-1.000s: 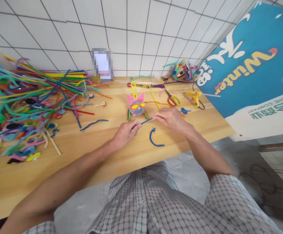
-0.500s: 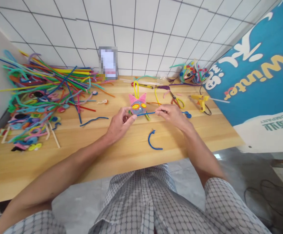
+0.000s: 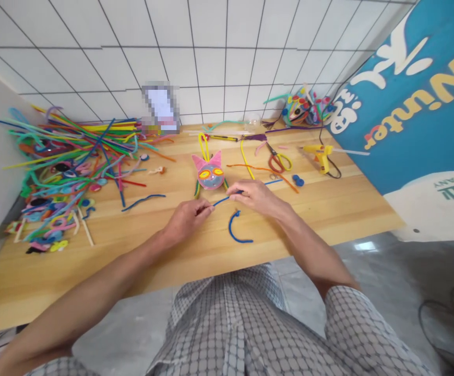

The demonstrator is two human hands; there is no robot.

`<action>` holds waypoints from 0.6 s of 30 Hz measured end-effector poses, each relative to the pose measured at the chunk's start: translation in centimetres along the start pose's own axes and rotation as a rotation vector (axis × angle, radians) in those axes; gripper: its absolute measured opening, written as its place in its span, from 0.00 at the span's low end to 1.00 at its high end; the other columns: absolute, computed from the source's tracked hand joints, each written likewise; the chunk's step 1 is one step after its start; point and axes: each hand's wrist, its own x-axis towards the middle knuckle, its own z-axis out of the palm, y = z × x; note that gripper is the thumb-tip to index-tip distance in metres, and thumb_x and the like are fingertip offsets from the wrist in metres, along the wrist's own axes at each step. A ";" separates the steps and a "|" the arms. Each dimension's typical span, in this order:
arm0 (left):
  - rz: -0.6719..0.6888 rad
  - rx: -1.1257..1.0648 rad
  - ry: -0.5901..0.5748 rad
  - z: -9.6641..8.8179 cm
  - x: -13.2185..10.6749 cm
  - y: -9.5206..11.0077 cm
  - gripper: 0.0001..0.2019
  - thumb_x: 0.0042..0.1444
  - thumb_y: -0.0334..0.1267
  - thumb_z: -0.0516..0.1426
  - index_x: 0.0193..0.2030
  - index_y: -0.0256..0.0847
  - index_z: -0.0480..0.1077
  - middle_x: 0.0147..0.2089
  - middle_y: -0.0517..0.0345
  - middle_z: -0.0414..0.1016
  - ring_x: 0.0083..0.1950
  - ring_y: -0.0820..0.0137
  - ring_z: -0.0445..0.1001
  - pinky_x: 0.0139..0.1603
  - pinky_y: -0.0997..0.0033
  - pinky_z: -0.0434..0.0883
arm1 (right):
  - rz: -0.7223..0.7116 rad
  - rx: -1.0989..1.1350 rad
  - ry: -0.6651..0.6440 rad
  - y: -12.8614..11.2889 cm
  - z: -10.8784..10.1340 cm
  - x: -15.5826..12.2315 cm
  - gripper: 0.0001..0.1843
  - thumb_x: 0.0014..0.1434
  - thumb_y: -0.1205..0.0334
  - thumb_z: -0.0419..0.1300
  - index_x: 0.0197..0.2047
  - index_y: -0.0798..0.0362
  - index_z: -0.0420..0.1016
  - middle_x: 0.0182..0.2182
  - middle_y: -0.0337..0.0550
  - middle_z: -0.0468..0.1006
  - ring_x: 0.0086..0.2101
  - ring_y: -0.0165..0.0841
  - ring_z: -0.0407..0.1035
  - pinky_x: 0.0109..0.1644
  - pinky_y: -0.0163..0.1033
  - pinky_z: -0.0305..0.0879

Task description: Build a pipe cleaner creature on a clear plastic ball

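A blue pipe cleaner (image 3: 221,201) is stretched between my two hands above the table's middle. My left hand (image 3: 188,219) pinches its left end between thumb and fingers. Further along, my right hand (image 3: 256,197) grips it, and a blue length sticks out beyond that hand to the right. Just behind my hands sits a clear ball figure (image 3: 211,180) with pink ears, yellow-and-orange eyes and a yellow loop on top. A curved blue pipe cleaner (image 3: 233,230) with a curled end lies in front of my hands.
Many coloured pipe cleaners (image 3: 94,130) and small craft pieces (image 3: 52,224) are heaped at the left. Scissors (image 3: 277,161), an orange pipe cleaner (image 3: 262,168), blue round pieces (image 3: 298,180) and a yellow glue gun (image 3: 321,155) lie right. A phone (image 3: 161,107) leans on the tiled wall.
Both hands have moved toward me with the blue pipe cleaner, away from the ball figure, which now shows more fully. The view has shifted slightly.
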 end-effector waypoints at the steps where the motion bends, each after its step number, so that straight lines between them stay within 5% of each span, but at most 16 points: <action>1: 0.008 0.023 0.025 0.1 0.0 -0.2 0.15 0.73 0.46 0.58 0.36 0.42 0.77 0.33 0.57 0.81 0.35 0.67 0.76 0.39 0.68 0.70 | -0.006 0.013 0.002 0.1 0.2 0.0 0.07 0.75 0.64 0.67 0.50 0.48 0.89 0.46 0.43 0.92 0.44 0.36 0.83 0.51 0.38 0.71; 9: 0.029 0.005 0.184 1.2 -0.7 -1.8 0.13 0.72 0.45 0.60 0.37 0.43 0.79 0.35 0.56 0.79 0.36 0.65 0.75 0.42 0.66 0.72 | 0.022 -0.036 0.014 1.2 0.4 0.3 0.08 0.75 0.69 0.65 0.46 0.50 0.86 0.44 0.43 0.90 0.45 0.35 0.80 0.52 0.38 0.69; 18: 0.057 0.005 0.173 1.4 -0.7 -1.6 0.12 0.72 0.43 0.60 0.37 0.44 0.78 0.34 0.55 0.79 0.37 0.64 0.77 0.43 0.65 0.75 | -0.087 -0.072 -0.054 1.4 2.3 0.7 0.08 0.76 0.68 0.66 0.44 0.49 0.86 0.43 0.42 0.87 0.46 0.37 0.80 0.54 0.39 0.69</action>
